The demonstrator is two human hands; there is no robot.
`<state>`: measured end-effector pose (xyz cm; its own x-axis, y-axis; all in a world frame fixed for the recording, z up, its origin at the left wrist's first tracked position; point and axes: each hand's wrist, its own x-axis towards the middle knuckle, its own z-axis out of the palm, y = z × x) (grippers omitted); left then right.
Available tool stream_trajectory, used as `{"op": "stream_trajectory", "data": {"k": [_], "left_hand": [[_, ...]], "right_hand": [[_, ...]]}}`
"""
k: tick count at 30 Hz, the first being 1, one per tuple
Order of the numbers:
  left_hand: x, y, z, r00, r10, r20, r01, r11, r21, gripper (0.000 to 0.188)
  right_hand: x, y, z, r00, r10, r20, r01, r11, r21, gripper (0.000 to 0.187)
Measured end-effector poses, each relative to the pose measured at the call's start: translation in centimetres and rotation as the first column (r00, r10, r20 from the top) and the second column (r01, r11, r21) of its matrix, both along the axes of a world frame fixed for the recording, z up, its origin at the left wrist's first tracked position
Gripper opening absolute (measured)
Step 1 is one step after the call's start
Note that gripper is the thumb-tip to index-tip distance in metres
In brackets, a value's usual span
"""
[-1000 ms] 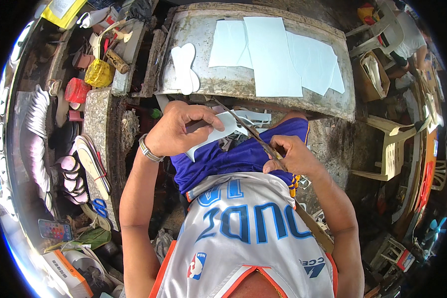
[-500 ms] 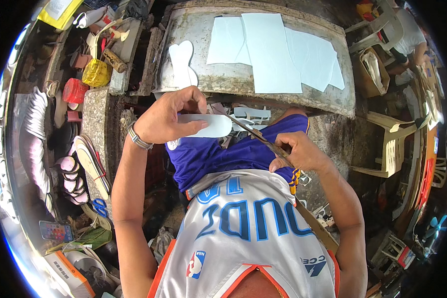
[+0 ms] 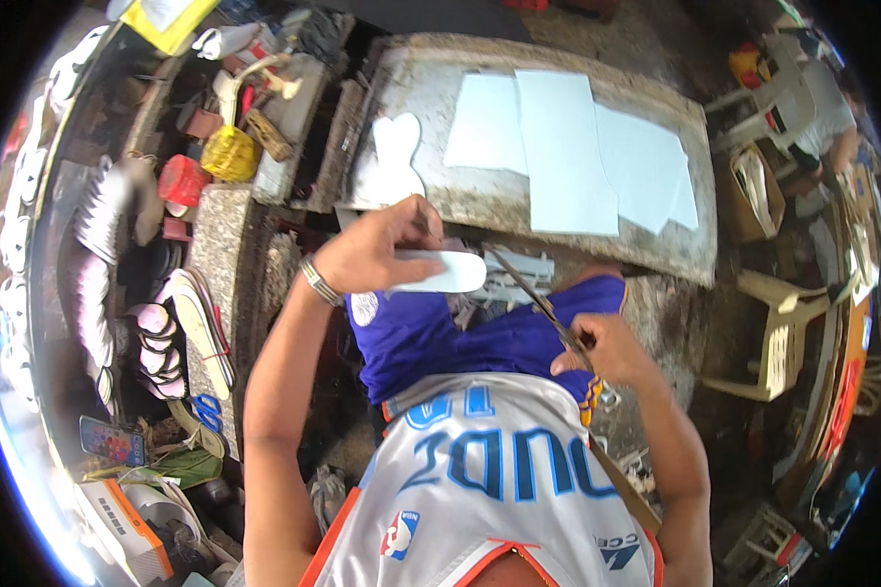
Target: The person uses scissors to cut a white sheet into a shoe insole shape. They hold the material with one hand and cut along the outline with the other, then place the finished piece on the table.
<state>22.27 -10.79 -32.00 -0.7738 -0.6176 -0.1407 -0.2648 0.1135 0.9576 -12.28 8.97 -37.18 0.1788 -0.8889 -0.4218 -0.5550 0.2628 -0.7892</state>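
Observation:
My left hand (image 3: 392, 247) pinches a white sole-shaped foam piece (image 3: 452, 273) between thumb and fingers, above my lap. The piece's rounded end points right. In my right hand (image 3: 602, 347) is a long, dark metal pair of scissors (image 3: 538, 301), its narrow tip angled up and left close to that rounded end. Fingers partly hide the handles. Beyond my hands, a pale worktable (image 3: 656, 259) bears several large white sheets (image 3: 570, 157) and, at its left, white sole-shaped cutouts (image 3: 397, 161).
White offcuts (image 3: 519, 279) lie below the table's near edge. To my left are a stone block (image 3: 220, 225), sandal soles (image 3: 202, 328), blue-handled scissors (image 3: 207, 412), a phone (image 3: 113, 441) and a yellow roll (image 3: 230, 154). A plastic chair (image 3: 773, 338) stands right; another person (image 3: 822, 112) sits far right.
The whole view has shifted, so the scene appears lower and farther right. Both hands keep their holds, and the scissors' tip stays close to the foam piece's end.

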Motion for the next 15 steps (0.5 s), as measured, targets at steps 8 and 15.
{"op": "stream_trajectory", "data": {"k": [8,15], "left_hand": [[-0.2,0.9,-8.1,0.956,0.292,-0.006,-0.291,0.953,0.088,0.043],[0.3,-9.8,-14.0,0.707,0.707,-0.003,-0.704,0.704,-0.097,0.050]], "right_hand": [[-1.4,4.0,-6.8,0.927,-0.358,-0.114,0.373,0.910,0.178,0.064],[-1.6,6.7,-11.3,0.834,-0.552,-0.025,0.532,0.790,0.306,0.052]]}}
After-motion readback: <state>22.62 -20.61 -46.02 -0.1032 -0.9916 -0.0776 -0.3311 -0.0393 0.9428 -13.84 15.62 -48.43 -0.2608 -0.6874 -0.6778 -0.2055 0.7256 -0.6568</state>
